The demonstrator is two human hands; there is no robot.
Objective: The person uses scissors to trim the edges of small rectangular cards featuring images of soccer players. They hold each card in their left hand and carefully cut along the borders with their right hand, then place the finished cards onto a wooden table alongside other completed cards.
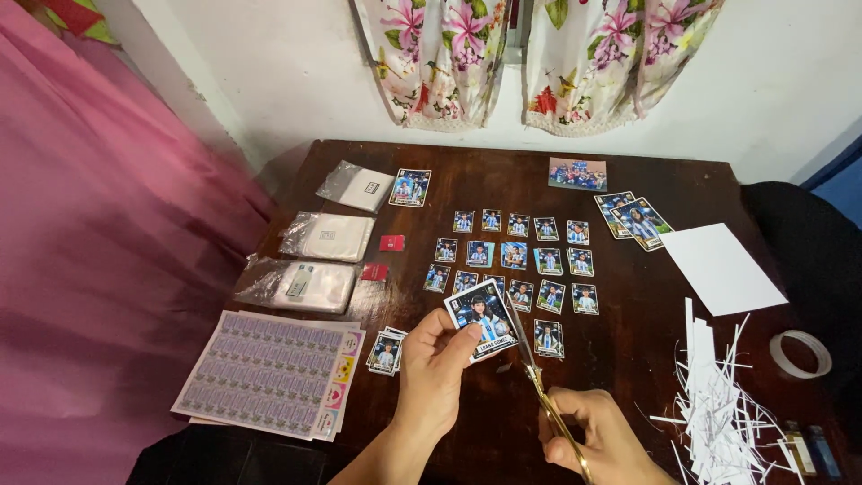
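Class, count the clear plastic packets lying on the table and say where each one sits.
3, all near the table's left edge: the far plastic packet, the middle plastic packet and the near plastic packet, just beyond the printed sheets. None looks hidden.

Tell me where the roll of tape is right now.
In the head view, the roll of clear tape lies flat at the table's far right edge, right of the paper strips, below the white sheet.

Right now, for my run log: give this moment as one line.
left hand: holds printed photo card | right hand: gold-handled scissors, blades at card edge | white paper trimmings right on dark wooden table
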